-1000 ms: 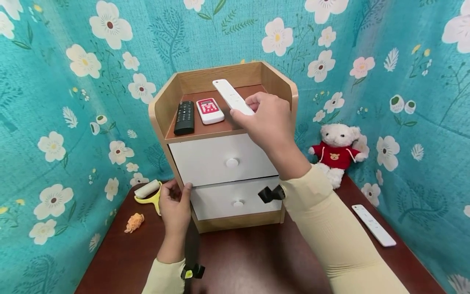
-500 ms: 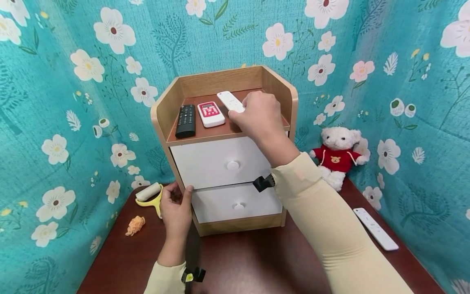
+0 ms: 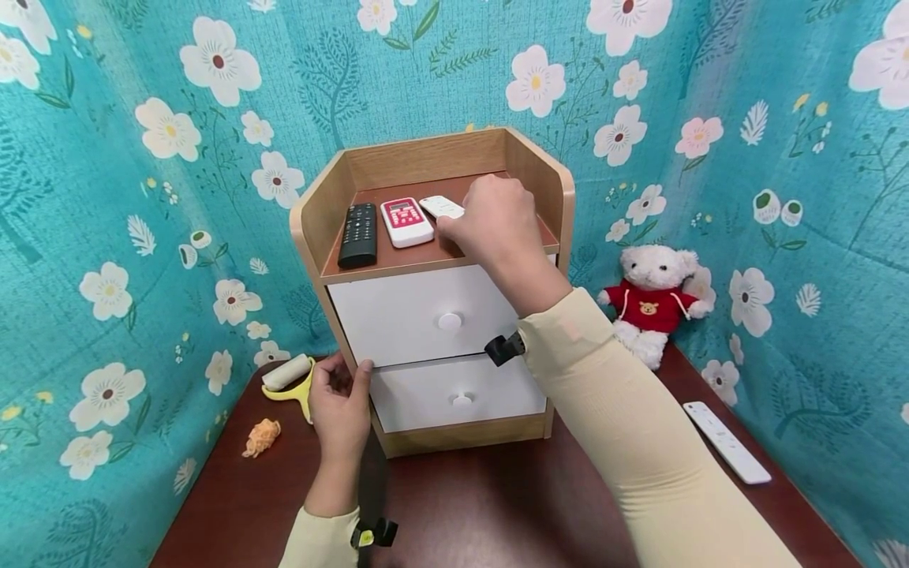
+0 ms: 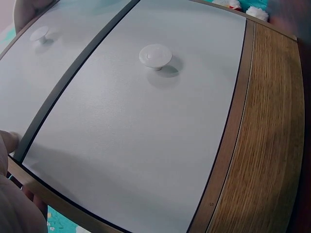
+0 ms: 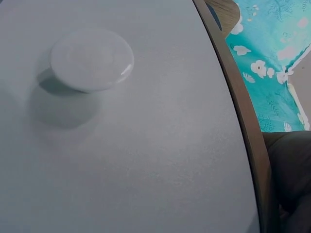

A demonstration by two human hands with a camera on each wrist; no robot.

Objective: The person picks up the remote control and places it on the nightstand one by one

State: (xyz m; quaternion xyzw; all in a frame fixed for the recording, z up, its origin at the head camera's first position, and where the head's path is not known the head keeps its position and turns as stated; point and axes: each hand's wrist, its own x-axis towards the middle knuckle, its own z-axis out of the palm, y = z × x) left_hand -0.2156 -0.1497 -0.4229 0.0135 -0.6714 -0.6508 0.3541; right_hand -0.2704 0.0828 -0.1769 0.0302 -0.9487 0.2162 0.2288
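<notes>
Over the cabinet (image 3: 429, 160), the right hand (image 3: 499, 225) bends down with its fingers closed about the near half of a white remote (image 3: 442, 207); the thumb lies along its left side, while the fingertips are hidden from me behind the knuckles. Only the remote's far end shows, right of the middle of the brown top surface (image 3: 465, 186), well back from the front edge, and just beside the far right corner of a red-and-white remote (image 3: 407, 222). I can't tell whether its near end touches the surface.

Lower down, the left hand (image 3: 342, 406) grips the cabinet's left front edge, thumb on the front, fingers round the side.

The remote looks like slim, hard plastic: light, I'd judge, quite stiff, perhaps a little slippery on its smooth face, and likely to chip or rattle if dropped. Its long edges seem the best hold, pinched near the middle, clear of the buttons.
</notes>
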